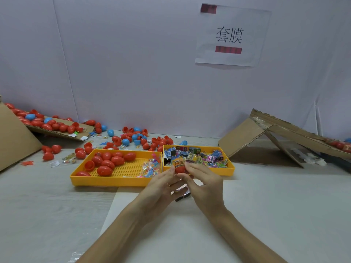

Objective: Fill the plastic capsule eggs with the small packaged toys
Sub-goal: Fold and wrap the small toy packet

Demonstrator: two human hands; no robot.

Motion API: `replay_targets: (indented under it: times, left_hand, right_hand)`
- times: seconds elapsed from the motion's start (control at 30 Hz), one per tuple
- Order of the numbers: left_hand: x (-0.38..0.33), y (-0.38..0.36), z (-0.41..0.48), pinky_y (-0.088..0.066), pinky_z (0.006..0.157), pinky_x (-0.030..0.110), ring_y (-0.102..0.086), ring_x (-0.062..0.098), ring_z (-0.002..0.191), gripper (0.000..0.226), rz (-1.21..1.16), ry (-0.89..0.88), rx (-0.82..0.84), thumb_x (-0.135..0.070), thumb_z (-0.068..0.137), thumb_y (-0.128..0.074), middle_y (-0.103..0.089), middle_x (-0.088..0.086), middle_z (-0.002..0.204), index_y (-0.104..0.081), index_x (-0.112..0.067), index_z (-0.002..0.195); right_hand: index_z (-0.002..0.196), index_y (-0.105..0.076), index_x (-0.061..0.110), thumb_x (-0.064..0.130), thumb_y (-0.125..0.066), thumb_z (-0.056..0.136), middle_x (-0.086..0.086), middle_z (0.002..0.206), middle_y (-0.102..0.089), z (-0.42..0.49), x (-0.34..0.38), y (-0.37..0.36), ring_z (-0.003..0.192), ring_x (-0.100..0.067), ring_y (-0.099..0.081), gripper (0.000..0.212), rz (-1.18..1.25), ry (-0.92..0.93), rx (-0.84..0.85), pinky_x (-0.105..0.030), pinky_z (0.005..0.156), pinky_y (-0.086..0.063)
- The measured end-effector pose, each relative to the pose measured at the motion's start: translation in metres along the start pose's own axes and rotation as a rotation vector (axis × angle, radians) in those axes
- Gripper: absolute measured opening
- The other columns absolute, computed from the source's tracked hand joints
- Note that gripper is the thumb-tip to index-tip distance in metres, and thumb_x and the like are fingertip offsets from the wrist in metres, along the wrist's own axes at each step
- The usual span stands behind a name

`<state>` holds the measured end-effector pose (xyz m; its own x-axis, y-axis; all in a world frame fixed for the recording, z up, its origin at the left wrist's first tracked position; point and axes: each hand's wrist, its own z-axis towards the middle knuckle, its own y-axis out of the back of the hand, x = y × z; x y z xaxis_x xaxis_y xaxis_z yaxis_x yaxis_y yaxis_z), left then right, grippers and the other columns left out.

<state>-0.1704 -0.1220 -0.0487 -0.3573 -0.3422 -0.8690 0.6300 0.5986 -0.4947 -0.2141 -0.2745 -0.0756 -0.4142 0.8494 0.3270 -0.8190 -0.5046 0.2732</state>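
Both hands up over the near middle of the tabletop, meeting on one red capsule egg (179, 168).
- Left hand (163, 186): fingertips pinch the egg's left side.
- Right hand (206, 185): thumb and fingers pinch its right side.
- The egg wears an orange printed band round its upper part. It sits just in front of the seam between the two yellow trays.
- A small dark thing (183, 195) lies under my hands; can't tell what it is.

Left tray (114, 182): red eggs (106, 162) piled toward its left end, clear toy packets (150, 168) at its right end.
Right tray (218, 171): heaped with coloured packets (209, 158).

Far edge: loose red and blue eggs (133, 137) scattered behind the trays. More lie on a cardboard sheet (57, 130) at the far left. Folded cardboard (247, 137) stands at the right.
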Motion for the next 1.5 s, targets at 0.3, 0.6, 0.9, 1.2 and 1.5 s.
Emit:
replay_targets:
  times: [0.3,0.6,0.9,1.2,1.5]
  left_hand:
    - [0.002,0.006,0.007,-0.056,0.088,0.031,-0.068,0.022,0.118,0.041,0.018,-0.040,-0.061,-0.035,0.091,-0.065,-0.071,0.013,0.123,-0.068,-0.009,0.123]
    - [0.004,0.008,0.011,-0.058,0.071,0.023,-0.075,0.020,0.093,0.045,0.291,-0.277,-0.285,-0.033,0.068,-0.082,-0.077,0.001,0.095,-0.070,-0.017,0.107]
    - [0.003,0.011,0.011,-0.058,0.071,0.024,-0.076,0.024,0.091,0.037,0.219,-0.298,-0.307,-0.028,0.073,-0.081,-0.077,0.008,0.099,-0.073,-0.008,0.104]
    - [0.002,0.013,0.010,-0.059,0.071,0.024,-0.075,0.025,0.096,0.028,0.095,-0.243,-0.307,-0.012,0.077,-0.078,-0.076,0.010,0.103,-0.075,-0.007,0.104]
    - [0.012,0.017,0.015,-0.063,0.068,0.032,-0.070,0.000,0.082,0.007,0.664,-0.495,-0.570,-0.019,0.081,-0.084,-0.072,-0.018,0.085,-0.079,-0.023,0.083]
  right_hand:
    - [0.114,-0.075,0.007,0.012,-0.077,0.084,0.009,0.110,-0.071,0.005,0.001,0.000,0.104,-0.006,-0.068,0.031,0.100,-0.038,0.046,-0.014,0.093,-0.050]
    - [0.114,-0.073,0.021,0.038,-0.067,0.087,0.001,0.102,-0.077,0.019,0.001,0.011,0.094,-0.019,-0.074,0.033,0.606,-0.644,0.229,-0.031,0.073,-0.059]
    - [0.103,-0.079,0.026,0.028,-0.076,0.080,-0.003,0.102,-0.078,0.020,0.005,0.012,0.095,-0.022,-0.074,0.023,0.776,-0.735,0.309,-0.025,0.073,-0.058]
    - [0.096,-0.082,0.029,0.025,-0.080,0.075,-0.008,0.101,-0.078,0.020,0.001,0.010,0.094,-0.026,-0.075,0.021,0.842,-0.791,0.311,-0.026,0.076,-0.059]
    - [0.094,-0.081,0.026,0.005,-0.080,0.081,-0.001,0.094,-0.079,0.014,0.000,0.006,0.091,-0.018,-0.075,0.025,0.678,-0.699,0.244,-0.024,0.077,-0.059]
